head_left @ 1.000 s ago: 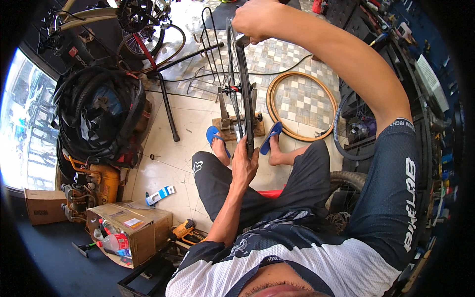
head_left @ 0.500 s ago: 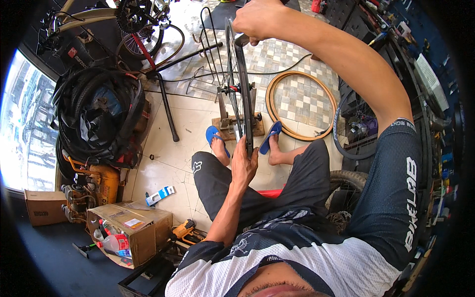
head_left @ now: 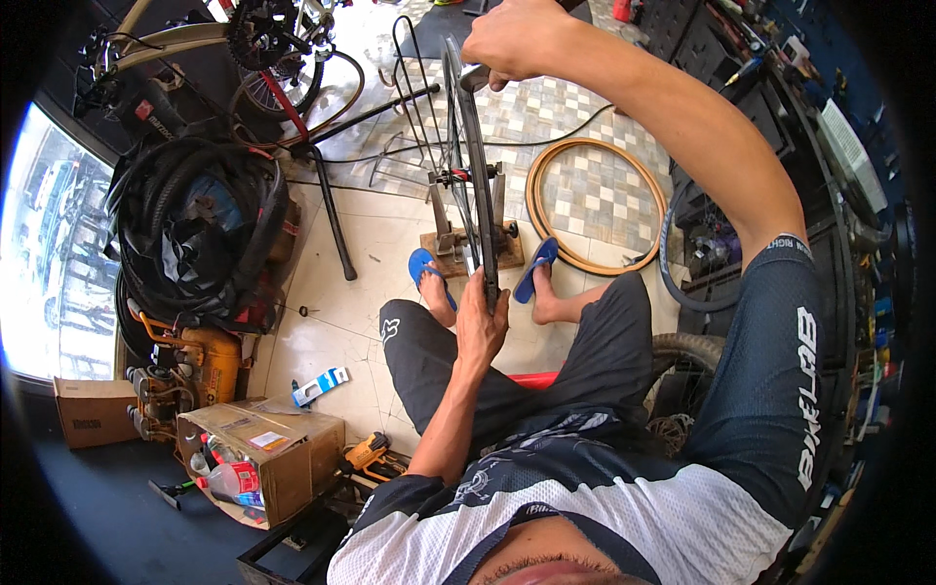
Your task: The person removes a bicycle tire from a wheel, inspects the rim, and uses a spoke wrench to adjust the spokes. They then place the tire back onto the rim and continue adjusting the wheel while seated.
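Note:
A bicycle wheel (head_left: 475, 146), seen nearly edge-on with a dark rim, stands upright in a truing stand with a wooden base (head_left: 458, 255). At the near end of the rim my left hand (head_left: 481, 327) is closed round it, thumb on the right side. My right hand (head_left: 512, 41) is at the far top of the wheel, closed in a fist. A grey metal tool (head_left: 475, 77) shows below that fist, its end against the rim. The hand hides most of the tool, and I cannot make out its exact kind.
Two tan-edged tyres (head_left: 597, 207) lie on the floor to the right. Left are a heap of black tyres (head_left: 195, 214), an orange compressor (head_left: 210, 361) and a cardboard box (head_left: 307, 453) holding bottles. A repair stand leg (head_left: 331, 214) crosses the floor. My feet in blue sandals (head_left: 536, 273) flank the base.
The whole view has shifted slightly. Both hands keep their places on the wheel and the tool, with no clear movement of either.

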`<state>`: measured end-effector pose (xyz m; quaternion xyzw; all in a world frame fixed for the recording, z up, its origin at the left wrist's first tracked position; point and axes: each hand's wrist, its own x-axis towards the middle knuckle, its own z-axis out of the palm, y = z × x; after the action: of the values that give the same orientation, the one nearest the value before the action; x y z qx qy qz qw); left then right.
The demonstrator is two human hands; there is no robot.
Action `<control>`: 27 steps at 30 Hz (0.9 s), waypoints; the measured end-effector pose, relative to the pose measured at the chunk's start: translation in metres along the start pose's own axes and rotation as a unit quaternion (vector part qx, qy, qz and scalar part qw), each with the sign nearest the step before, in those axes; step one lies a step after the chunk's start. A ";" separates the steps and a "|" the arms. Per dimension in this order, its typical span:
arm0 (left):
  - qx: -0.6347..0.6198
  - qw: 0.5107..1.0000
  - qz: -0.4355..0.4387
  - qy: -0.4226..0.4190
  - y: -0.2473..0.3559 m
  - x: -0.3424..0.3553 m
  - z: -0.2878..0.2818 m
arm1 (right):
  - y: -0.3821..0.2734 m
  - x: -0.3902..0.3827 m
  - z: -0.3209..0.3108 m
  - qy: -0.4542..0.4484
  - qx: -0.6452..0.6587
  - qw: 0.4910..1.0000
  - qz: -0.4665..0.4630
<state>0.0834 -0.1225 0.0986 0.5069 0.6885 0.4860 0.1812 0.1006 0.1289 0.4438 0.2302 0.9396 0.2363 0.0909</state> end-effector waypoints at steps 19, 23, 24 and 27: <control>0.037 0.997 0.055 0.042 0.021 0.027 -0.014 | 0.029 -0.048 0.014 0.114 0.035 0.984 0.133; 0.026 1.000 0.006 0.013 0.028 0.049 -0.023 | 0.028 -0.092 0.060 0.018 0.125 0.973 0.194; 0.037 0.998 0.030 0.030 0.025 0.054 -0.019 | 0.029 -0.105 0.082 -0.001 0.144 0.968 0.207; 0.040 0.998 0.037 0.032 0.042 0.065 -0.025 | 0.017 -0.141 0.143 -0.057 0.189 0.955 0.219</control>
<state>0.0596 -0.0775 0.1613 0.5227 0.6940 0.4802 0.1205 0.2708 0.1324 0.3358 0.4567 0.8868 0.0547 0.0447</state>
